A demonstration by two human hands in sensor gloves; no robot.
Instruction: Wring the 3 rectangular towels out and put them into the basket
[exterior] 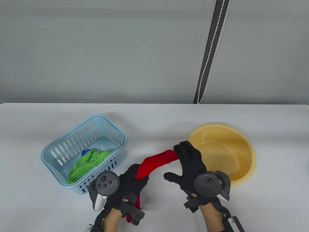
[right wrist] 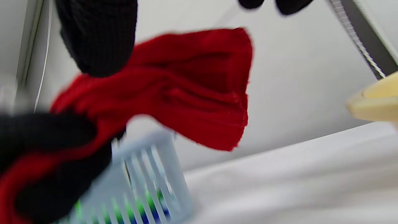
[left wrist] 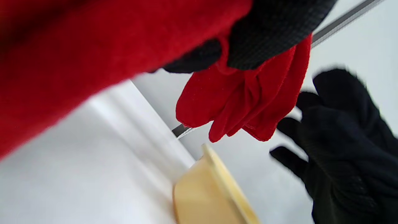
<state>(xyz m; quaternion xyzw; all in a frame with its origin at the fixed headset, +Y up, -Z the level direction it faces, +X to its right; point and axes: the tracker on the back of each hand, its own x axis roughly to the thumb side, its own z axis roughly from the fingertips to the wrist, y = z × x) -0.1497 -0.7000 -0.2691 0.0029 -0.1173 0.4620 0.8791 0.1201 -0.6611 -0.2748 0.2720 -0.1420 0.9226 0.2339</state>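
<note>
A twisted red towel (exterior: 157,160) hangs above the table between both hands. My left hand (exterior: 135,180) grips its lower end, and a tail of it hangs below the wrist. My right hand (exterior: 183,162) is over the towel's upper end with straight fingers and the thumb spread out. In the left wrist view the towel's free end (left wrist: 242,99) dangles apart from the right hand (left wrist: 342,140). A light blue slotted basket (exterior: 72,145) at the left holds a green towel (exterior: 84,164) and a blue towel (exterior: 85,152).
A yellow basin (exterior: 241,166) with some water in it stands at the right, just beyond my right hand. A dark strap (exterior: 210,53) hangs down the grey wall behind the table.
</note>
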